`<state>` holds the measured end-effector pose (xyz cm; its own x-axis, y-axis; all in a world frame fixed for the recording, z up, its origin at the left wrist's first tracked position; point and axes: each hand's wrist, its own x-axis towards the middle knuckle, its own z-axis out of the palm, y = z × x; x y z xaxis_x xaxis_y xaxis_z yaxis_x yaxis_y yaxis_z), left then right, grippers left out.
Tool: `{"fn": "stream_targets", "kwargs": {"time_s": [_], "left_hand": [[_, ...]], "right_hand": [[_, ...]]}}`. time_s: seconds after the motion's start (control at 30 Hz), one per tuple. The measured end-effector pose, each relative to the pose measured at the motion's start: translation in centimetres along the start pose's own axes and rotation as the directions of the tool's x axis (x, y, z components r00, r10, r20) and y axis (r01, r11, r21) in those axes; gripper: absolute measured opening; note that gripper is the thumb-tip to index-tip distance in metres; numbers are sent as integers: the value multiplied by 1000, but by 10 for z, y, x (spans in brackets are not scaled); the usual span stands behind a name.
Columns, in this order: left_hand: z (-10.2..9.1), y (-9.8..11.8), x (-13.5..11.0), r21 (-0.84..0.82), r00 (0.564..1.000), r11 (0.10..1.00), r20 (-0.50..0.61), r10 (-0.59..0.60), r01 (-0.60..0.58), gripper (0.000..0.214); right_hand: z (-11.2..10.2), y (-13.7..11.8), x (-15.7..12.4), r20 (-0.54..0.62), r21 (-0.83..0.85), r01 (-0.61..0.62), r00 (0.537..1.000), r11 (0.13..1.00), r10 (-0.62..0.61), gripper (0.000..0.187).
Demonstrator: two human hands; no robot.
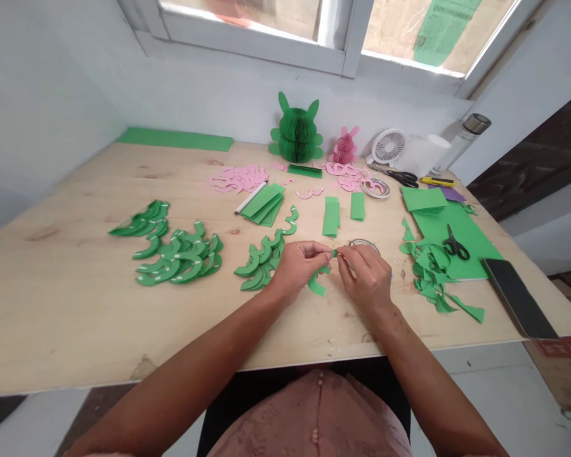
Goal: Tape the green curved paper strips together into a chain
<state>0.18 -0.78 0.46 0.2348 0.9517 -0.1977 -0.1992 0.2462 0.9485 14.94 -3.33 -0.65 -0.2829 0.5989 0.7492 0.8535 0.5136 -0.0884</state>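
Observation:
My left hand point(297, 266) pinches a curved green paper piece point(318, 284), whose lower end hangs below the fingers. At the piece's upper tip, my right hand point(367, 273) has its thumb and forefinger closed; any smaller thing between them is too small to make out. Just behind the right hand lies a roll of tape point(363, 244), partly covered by it. To the left of my left hand is a heap of wavy green cutouts point(257, 266). Farther left, more green cutouts point(183, 257) with white strips on them are piled up.
Green scraps point(431, 263), black-handled scissors point(455, 246) on green paper and a phone point(518, 295) lie to the right. Green paper rectangles point(264, 204) and pink cutouts point(240, 179) lie farther back. A green honeycomb paper figure point(297, 136) and a small fan point(387, 146) stand by the wall.

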Motion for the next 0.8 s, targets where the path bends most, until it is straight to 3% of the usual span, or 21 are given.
{"fn": "stream_targets", "kwargs": {"time_s": [0.27,0.53,0.8], "left_hand": [[0,-1,0,-36,997,997,44,-61,63,12],[0,3,-1,-93,997,993,35,-72,75,13],[0,1,-1,-100,996,992,46,-72,76,14]], "right_hand": [[1,0,-1,10,-75,25,1000,997,-24,13],[1,0,-2,-46,-63,37,998,997,-40,10],[2,0,-2,-19,-109,46,999,993,-48,13]]}}
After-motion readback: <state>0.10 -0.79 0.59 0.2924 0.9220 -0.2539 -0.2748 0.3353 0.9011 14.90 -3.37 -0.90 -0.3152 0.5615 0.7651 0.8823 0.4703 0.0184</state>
